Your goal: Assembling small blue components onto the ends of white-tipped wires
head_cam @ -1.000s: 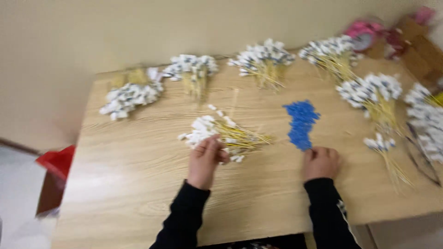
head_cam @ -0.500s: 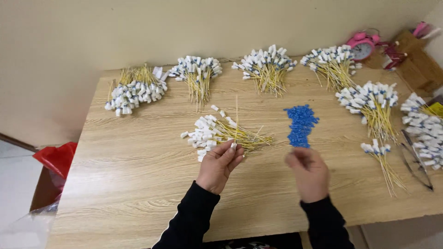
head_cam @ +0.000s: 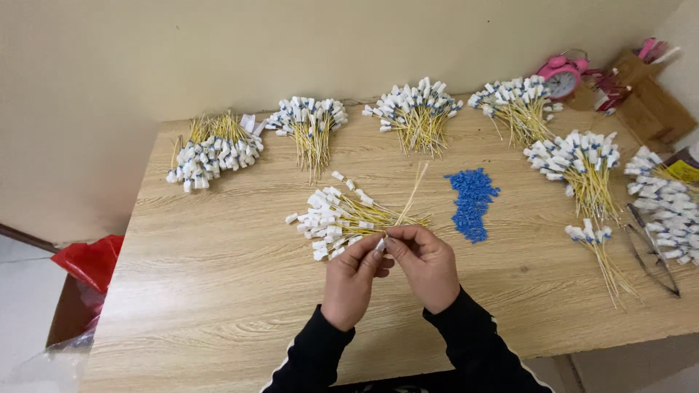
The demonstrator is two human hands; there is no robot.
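Observation:
My left hand (head_cam: pixel 354 277) and my right hand (head_cam: pixel 426 263) meet above the wooden table (head_cam: pixel 218 291), fingertips pinched together on one thin yellow wire with a white end piece (head_cam: pixel 405 208); the wire slants up and away from my fingers. Just beyond my hands lies a loose pile of the same white-tipped yellow wires (head_cam: pixel 342 215). A small heap of blue plastic bits (head_cam: pixel 472 201) sits to the right of that pile. Whether a blue bit is between my fingers I cannot tell.
Several bundles of white-and-blue-tipped wires fan along the back and right edges, such as one bundle (head_cam: pixel 416 113) at the back. A pink alarm clock (head_cam: pixel 560 76) and cardboard boxes (head_cam: pixel 648 102) stand far right. Metal tweezers (head_cam: pixel 653 251) lie right. A red bag (head_cam: pixel 91 260) hangs left.
My hands were apart, left by the wire pile and right near the blue bits. They have come together at the centre, now holding one wire lifted from the pile.

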